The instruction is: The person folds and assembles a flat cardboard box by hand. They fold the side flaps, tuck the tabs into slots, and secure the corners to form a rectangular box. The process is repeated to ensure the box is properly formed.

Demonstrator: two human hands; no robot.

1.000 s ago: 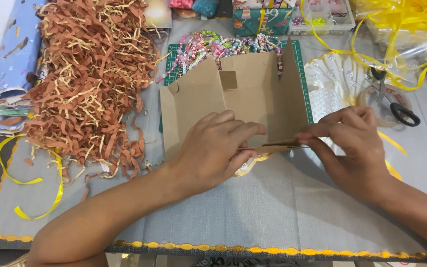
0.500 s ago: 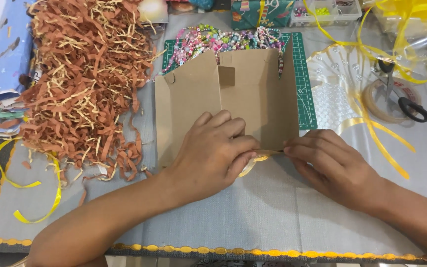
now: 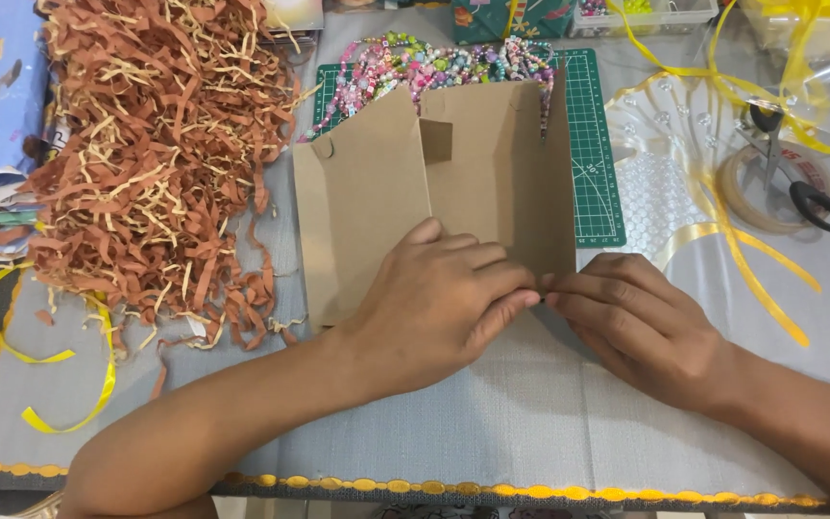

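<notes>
A flat brown cardboard piece [image 3: 405, 183] with fold lines lies on the grey cloth, its far part over a green cutting mat [image 3: 590, 144]. My left hand [image 3: 434, 303] rests palm down on the cardboard's near edge, fingers pointing right. My right hand [image 3: 641, 322] comes in from the right. Its fingertips meet the left hand's at the cardboard's near right corner. Whether anything is pinched between the fingertips is hidden.
A big heap of brown and tan paper shreds [image 3: 146, 144] fills the left. Coloured bead strings [image 3: 434, 62] lie behind the cardboard. Scissors [image 3: 799, 183] on a tape roll, yellow ribbon [image 3: 751, 259] and clear wrap sit at right. A yellow ribbon loop [image 3: 40, 356] lies near left.
The view has shifted, so everything sits lower in the frame. My hands have come closer together. The yellowish bit seen under my left hand earlier no longer shows.
</notes>
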